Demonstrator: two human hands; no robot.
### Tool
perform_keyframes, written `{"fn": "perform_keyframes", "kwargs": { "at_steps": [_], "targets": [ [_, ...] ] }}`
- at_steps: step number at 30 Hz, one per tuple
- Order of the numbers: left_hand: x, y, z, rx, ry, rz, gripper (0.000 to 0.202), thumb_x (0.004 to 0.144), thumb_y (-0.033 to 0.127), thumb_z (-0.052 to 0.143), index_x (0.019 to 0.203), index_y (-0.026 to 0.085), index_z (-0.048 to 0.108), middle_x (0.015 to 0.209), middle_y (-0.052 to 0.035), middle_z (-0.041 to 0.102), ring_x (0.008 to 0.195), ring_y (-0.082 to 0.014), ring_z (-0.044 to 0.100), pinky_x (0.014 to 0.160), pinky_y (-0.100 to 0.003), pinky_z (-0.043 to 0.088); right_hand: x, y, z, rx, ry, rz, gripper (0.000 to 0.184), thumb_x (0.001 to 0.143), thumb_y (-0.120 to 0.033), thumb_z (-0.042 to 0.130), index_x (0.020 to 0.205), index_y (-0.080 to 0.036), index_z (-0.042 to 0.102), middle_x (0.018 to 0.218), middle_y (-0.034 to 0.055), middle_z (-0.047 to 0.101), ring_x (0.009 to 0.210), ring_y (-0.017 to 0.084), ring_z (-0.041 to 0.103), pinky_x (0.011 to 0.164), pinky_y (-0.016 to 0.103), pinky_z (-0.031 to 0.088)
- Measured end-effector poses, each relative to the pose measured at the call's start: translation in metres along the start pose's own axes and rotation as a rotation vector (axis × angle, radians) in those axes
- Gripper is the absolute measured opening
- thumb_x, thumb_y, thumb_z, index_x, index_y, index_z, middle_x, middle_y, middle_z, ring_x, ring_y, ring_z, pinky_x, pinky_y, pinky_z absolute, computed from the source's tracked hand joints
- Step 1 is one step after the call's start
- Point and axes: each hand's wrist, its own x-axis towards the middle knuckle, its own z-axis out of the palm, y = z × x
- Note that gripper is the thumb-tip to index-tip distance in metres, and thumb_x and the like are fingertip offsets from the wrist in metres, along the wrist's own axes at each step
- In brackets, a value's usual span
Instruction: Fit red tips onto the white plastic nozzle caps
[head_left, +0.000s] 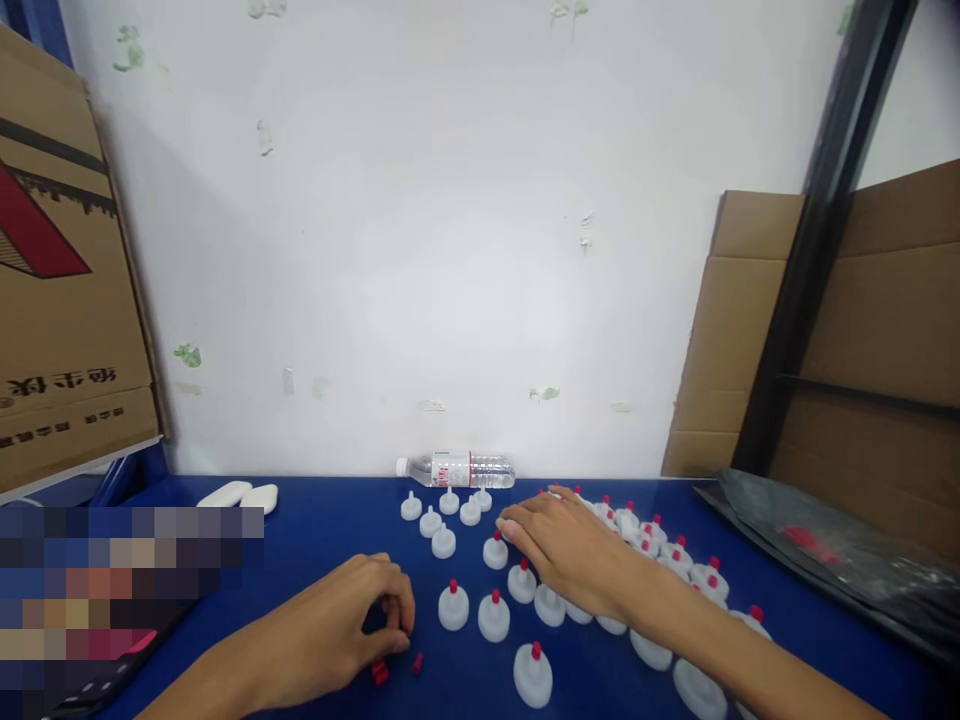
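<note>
Evidently, the red-tipped white caps fill most of the counter in front of and to the right of the person, standing on their broad bases, which probably keeps the tips pointing up. The right hand lies palm down over part of this group; its fingers reach among the caps, but I cannot tell whether they grip one. Just left of that hand, bare white caps stand apart, presumably so the two sorts stay distinct. The left hand is curled, thumb and fingers close together; whether something is pinched between them is hidden. Loose red tips lie right beside it, a spot that seems chosen for easy reach. Farther back, a clear bottle lies on its side near the wall. At the right edge sits a dark plastic bag.
</note>
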Motion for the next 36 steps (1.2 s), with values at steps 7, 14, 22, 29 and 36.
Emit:
{"fn": "perform_keyframes", "kwargs": {
  "at_steps": [7, 14, 22, 29, 36],
  "targets": [
    [0.006, 0.000, 0.004, 0.025, 0.107, 0.093, 0.013, 0.095, 0.037, 0.061, 0.099, 0.027, 0.069, 0.104, 0.0016, 0.071, 0.104, -0.0197, 0.063, 0.090, -0.028, 0.045, 0.023, 0.015, 0.007, 0.086, 0.008, -0.084, 0.051, 0.109, -0.042, 0.021, 0.126, -0.020, 0.063, 0.126, 0.0118, 0.068, 0.118, 0.028, 0.063, 0.102, 0.045, 0.044],
    [0.017, -0.009, 0.014, 0.112, 0.360, 0.278, 0.015, 0.099, 0.026, 0.056, 0.107, 0.028, 0.068, 0.098, 0.0020, 0.074, 0.091, -0.0183, 0.065, 0.084, -0.030, 0.046, 0.053, 0.025, 0.023, 0.143, -0.033, -0.199, 0.046, 0.109, -0.042, 0.028, 0.110, -0.021, 0.068, 0.116, 0.0072, 0.073, 0.107, 0.023, 0.067, 0.093, 0.039, 0.052],
    [0.017, -0.005, 0.012, 0.163, 0.588, 0.351, 0.015, 0.102, 0.022, 0.055, 0.106, 0.027, 0.068, 0.103, 0.0014, 0.074, 0.094, -0.0190, 0.065, 0.091, -0.037, 0.042, 0.043, 0.008, -0.013, 0.174, 0.138, -0.168, 0.031, 0.104, -0.045, 0.048, 0.110, -0.021, 0.066, 0.107, 0.0071, 0.072, 0.097, 0.023, 0.066, 0.087, 0.038, 0.049],
    [0.016, 0.001, 0.016, 0.157, 0.782, 0.537, 0.015, 0.102, 0.021, 0.057, 0.112, 0.025, 0.067, 0.098, 0.0007, 0.075, 0.088, -0.0159, 0.065, 0.084, -0.031, 0.045, 0.011, -0.045, -0.023, 0.252, 0.072, -0.329, 0.011, 0.100, -0.028, 0.057, 0.109, -0.024, 0.054, 0.104, 0.0019, 0.066, 0.097, 0.019, 0.061, 0.086, 0.032, 0.047],
    [0.013, 0.004, 0.016, 0.139, 0.752, 0.566, 0.021, 0.104, 0.022, 0.051, 0.112, 0.028, 0.069, 0.097, 0.0001, 0.074, 0.088, -0.0161, 0.063, 0.081, -0.030, 0.046, 0.013, -0.051, -0.017, 0.293, 0.077, -0.336, 0.005, 0.100, -0.024, 0.055, 0.101, -0.023, 0.050, 0.102, 0.0017, 0.063, 0.095, 0.018, 0.058, 0.087, 0.032, 0.045]
  ]
}}
